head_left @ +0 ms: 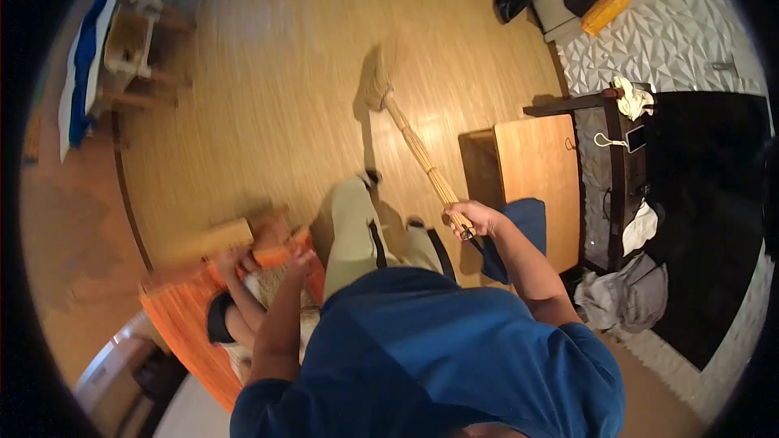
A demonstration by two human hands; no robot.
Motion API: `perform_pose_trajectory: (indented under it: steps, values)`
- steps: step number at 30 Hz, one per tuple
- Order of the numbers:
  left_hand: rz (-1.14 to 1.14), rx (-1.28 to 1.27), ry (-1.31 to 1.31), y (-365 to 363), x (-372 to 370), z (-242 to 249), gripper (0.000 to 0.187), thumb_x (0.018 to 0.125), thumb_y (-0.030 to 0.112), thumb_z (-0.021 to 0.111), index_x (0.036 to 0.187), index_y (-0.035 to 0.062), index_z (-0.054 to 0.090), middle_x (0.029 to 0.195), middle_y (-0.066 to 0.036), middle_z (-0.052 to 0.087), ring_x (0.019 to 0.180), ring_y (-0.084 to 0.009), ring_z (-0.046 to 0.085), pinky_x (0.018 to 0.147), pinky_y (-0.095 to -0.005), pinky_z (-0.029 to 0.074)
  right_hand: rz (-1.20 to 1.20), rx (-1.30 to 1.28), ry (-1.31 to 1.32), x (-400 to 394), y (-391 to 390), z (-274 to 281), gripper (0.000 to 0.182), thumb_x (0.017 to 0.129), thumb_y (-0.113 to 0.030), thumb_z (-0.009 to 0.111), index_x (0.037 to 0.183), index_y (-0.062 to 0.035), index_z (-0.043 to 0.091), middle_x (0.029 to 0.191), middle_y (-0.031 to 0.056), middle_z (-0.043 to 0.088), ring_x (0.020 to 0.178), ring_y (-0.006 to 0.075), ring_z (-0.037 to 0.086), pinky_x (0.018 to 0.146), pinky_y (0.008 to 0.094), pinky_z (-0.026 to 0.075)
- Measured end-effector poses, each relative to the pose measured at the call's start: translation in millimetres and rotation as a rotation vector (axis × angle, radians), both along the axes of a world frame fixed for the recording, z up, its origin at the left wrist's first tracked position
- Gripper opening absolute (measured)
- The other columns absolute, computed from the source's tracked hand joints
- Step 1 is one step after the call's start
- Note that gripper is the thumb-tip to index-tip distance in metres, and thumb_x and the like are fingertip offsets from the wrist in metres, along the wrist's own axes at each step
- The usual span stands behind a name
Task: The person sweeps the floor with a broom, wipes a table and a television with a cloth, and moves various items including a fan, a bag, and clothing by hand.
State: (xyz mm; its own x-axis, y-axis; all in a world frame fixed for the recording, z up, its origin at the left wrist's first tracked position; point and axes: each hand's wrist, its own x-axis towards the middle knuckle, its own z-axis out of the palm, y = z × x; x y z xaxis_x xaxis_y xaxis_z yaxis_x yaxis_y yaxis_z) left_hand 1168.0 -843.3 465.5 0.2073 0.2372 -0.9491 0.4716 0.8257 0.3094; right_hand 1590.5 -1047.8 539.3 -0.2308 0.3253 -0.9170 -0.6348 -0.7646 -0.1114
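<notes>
My right hand (pixel 472 220) is wrapped round the handle end of a straw broom (pixel 418 151). The broom slants away to the upper left. Its bristle end (pixel 381 85) is over the wooden floor and looks a little blurred. My left hand (pixel 299 264) hangs beside my left leg, near the orange cloth, with nothing visible in it. Its fingers look loosely apart, though slightly blurred.
At lower left, another person's hand (pixel 230 259) is near the orange cloth (pixel 191 332). A wooden table (pixel 540 166) stands at right, with a blue cloth (pixel 527 223) by it. A dark shelf (pixel 617 195) holds a phone (pixel 636 139). Chairs (pixel 130 40) are at upper left.
</notes>
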Motion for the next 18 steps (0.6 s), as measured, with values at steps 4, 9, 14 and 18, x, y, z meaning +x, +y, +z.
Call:
perform_pose_trajectory:
  steps: [4,9,14,18]
  values:
    - [-0.031,0.045,0.213,-138,-54,-64,0.068,0.075,0.022,0.056,0.130,0.0080,0.019,0.087,-0.008,0.051,0.067,-0.0171,0.051,0.050,-0.0301,0.043,0.089,0.115,-0.158,-23,-48,1,0.024,0.068,-0.012,0.051,0.088,-0.0054,0.038,0.053,0.0060,0.044,0.038,0.0155,0.046,0.032,0.0280,0.039]
    - [0.249,0.009,0.131,-233,-34,0,0.055,0.078,0.021,0.053,0.125,0.0064,0.028,0.080,-0.006,0.053,0.062,-0.0141,0.051,0.051,-0.0272,0.043,0.527,-0.062,0.035,-26,-77,64,0.032,0.073,-0.018,0.054,0.096,-0.0051,0.036,0.055,0.0048,0.043,0.039,0.0120,0.043,0.033,0.0266,0.038]
    - [0.347,-0.032,0.300,-332,-22,4,0.037,0.079,0.019,0.048,0.113,0.0088,0.035,0.085,-0.007,0.056,0.067,-0.0164,0.054,0.055,-0.0278,0.044,1.129,-0.047,0.205,-59,-86,59,0.030,0.076,-0.022,0.053,0.096,-0.0042,0.040,0.055,0.0027,0.041,0.045,0.0120,0.045,0.040,0.0261,0.040]
    - [0.378,-0.052,0.381,-455,-56,-4,0.033,0.081,0.018,0.044,0.111,0.0106,0.033,0.087,-0.009,0.056,0.067,-0.0165,0.054,0.055,-0.0281,0.045,1.654,-0.012,0.650,-148,-121,-43,0.028,0.073,-0.026,0.054,0.089,-0.0055,0.044,0.063,0.0025,0.045,0.048,0.0131,0.044,0.051,0.0297,0.042]
